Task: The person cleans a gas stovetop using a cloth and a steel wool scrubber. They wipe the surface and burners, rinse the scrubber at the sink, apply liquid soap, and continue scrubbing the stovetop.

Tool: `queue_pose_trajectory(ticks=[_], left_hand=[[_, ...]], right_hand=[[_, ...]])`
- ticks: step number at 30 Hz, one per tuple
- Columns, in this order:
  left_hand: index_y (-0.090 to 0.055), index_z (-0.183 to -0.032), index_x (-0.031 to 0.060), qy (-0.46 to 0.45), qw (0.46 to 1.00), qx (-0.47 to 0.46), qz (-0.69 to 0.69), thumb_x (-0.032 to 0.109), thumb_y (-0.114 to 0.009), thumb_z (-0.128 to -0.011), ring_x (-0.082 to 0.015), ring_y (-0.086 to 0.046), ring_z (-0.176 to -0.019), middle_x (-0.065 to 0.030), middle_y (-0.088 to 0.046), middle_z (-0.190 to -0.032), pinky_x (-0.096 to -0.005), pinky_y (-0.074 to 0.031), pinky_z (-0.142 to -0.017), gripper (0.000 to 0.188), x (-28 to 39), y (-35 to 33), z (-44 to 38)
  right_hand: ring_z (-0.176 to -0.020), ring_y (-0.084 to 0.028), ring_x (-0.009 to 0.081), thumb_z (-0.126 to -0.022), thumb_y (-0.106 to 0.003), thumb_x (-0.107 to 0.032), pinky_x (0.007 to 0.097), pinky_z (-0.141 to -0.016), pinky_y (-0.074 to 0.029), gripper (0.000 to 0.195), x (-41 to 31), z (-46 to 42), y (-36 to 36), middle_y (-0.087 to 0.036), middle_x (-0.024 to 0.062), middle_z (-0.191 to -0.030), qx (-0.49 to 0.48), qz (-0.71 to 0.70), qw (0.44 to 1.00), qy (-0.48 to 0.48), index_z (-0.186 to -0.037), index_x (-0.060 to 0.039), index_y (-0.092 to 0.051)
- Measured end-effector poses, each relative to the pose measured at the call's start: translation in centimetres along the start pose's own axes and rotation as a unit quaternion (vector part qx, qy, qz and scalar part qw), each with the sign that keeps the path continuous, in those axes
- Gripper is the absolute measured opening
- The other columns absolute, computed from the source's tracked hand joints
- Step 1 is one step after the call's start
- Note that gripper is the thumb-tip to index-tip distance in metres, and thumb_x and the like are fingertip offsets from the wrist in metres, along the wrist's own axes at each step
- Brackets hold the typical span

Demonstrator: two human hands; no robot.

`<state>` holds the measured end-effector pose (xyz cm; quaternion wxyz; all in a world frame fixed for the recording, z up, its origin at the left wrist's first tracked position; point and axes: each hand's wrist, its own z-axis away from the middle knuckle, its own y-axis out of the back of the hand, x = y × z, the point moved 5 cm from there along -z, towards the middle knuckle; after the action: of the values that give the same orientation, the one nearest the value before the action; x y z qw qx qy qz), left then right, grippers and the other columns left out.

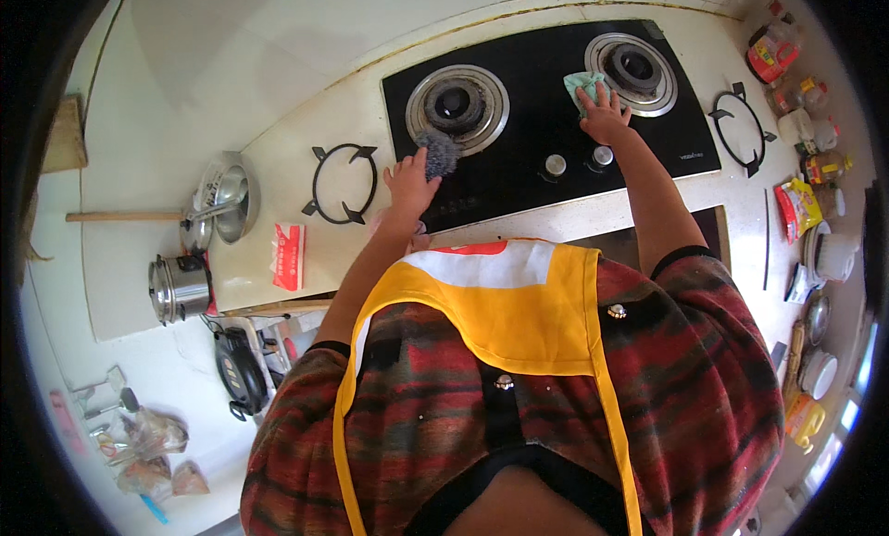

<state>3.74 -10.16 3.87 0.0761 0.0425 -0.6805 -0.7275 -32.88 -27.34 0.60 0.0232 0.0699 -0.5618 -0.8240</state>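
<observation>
A black glass gas cooktop (514, 140) lies before me with two round burners. My left hand (411, 187) holds a grey scouring pad (439, 155) against the front edge of the left burner (455, 105). My right hand (605, 116) presses a light green cloth (582, 85) onto the glass beside the right burner (632, 71). Two metal control knobs, one of them (555, 164), stand near the cooktop's front edge. One black pan support (317, 189) lies on the counter left of the cooktop, another (714, 123) on the counter to its right.
A red and white packet (289, 256) lies on the left counter, with metal pans (236, 203) behind it and a steel pot (179, 289) at the corner. Bottles, one with a red handle (771, 57), and a yellow and red bag (799, 208) line the right wall.
</observation>
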Motion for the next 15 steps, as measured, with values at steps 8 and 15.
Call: queue_pose_trajectory(ticks=[8, 15], left_hand=[[-0.056, -0.126, 0.0031, 0.077, 0.911, 0.061, 0.401, 0.030, -0.073, -0.076, -0.0265, -0.064, -0.100, -0.0181, -0.066, -0.110, -0.0345, -0.048, -0.088, 0.059, -5.6, -0.3, 0.1], [-0.055, -0.127, -0.0003, 0.084, 0.861, 0.061, 0.499, 0.022, -0.073, -0.078, -0.0216, -0.064, -0.096, -0.0162, -0.066, -0.109, -0.0307, -0.048, -0.087, 0.057, -6.1, -1.9, 3.0]], right_hand=[[-0.120, -0.049, 0.0353, -0.084, -0.064, -0.019, 0.0439, -0.095, -0.047, 0.054, 0.2, -0.6, 1.8, -0.039, 0.0100, -0.143, 0.085, 0.030, 0.994, 0.056, -0.135, -0.0316, -0.049], [-0.089, -0.065, 0.0267, -0.087, -0.061, -0.012, 0.0389, -0.078, -0.053, 0.034, -1.8, 0.8, 6.4, -0.068, 0.0094, -0.100, 0.113, -0.303, 0.941, 0.103, -0.119, -0.0213, -0.066]])
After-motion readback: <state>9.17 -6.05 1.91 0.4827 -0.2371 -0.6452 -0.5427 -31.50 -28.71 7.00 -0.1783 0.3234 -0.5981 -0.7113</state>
